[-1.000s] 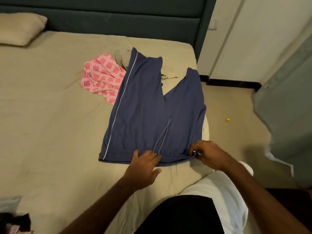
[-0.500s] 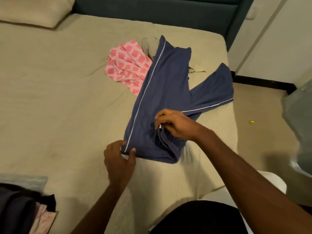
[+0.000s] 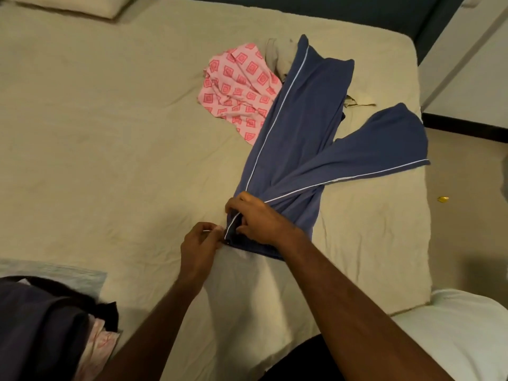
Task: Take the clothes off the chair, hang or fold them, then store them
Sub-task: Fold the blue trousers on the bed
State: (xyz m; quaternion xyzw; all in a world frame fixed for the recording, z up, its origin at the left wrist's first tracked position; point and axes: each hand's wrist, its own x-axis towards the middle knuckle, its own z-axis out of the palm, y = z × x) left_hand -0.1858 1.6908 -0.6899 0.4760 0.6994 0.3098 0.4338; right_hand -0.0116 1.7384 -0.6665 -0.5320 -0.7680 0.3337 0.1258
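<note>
Navy blue pants (image 3: 299, 138) with white side piping lie on the beige bed (image 3: 110, 149), folded lengthwise at the waist, one leg splayed out to the right. My right hand (image 3: 255, 218) grips the waistband where the two piped edges meet. My left hand (image 3: 200, 243) pinches the waistband's left corner beside it. A pink patterned garment (image 3: 236, 89) lies crumpled beyond the pants, partly under them. A small beige cloth (image 3: 280, 53) sits behind it.
A pile of dark and pink clothes (image 3: 49, 325) lies at the lower left by the bed's near edge. A pillow (image 3: 79, 5) sits at the far left. The floor on the right has a small yellow object (image 3: 443, 199). A white wall and door stand at the far right.
My right hand carried the right side of the waistband across to the left, folding the pants in half. My left hand shifted to the left corner. The view moved closer and leftward.
</note>
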